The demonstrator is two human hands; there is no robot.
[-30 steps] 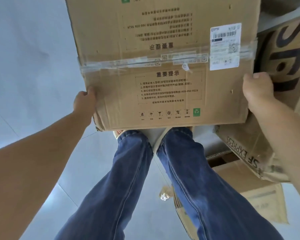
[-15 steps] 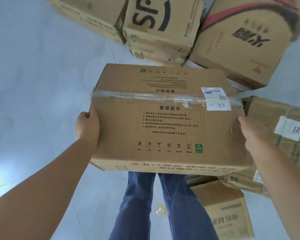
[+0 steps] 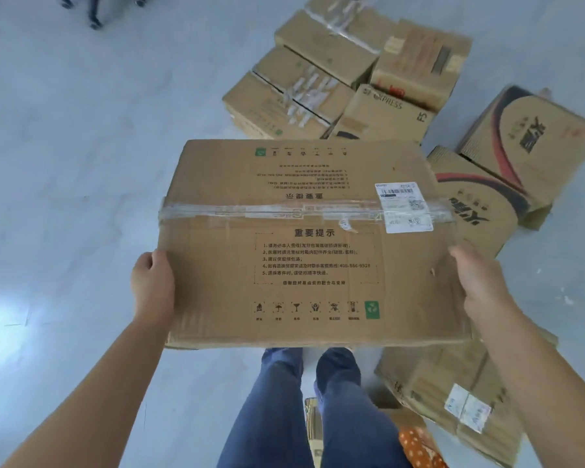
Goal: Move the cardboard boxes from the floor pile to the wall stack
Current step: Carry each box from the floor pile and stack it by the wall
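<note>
I hold a large flat cardboard box [image 3: 304,244] in front of me, above my legs. It has printed text, a clear tape strip across its top and a white shipping label near its right end. My left hand [image 3: 152,288] grips its left edge. At the right edge, my right hand [image 3: 480,282] grips the box. More cardboard boxes lie on the floor beyond it: a taped pair [image 3: 291,96], an SF Express box [image 3: 385,116] and two boxes with red and black print [image 3: 527,143].
Another cardboard box [image 3: 453,400] with a white label lies by my right leg, with an orange spotted item [image 3: 419,447] beside it. Chair wheels [image 3: 95,8] show at the top left. Pale grey floor [image 3: 65,163] spreads to the left.
The held box has come up off the floor and away from the pile. My view has risen, so the boxes behind it now show from above.
</note>
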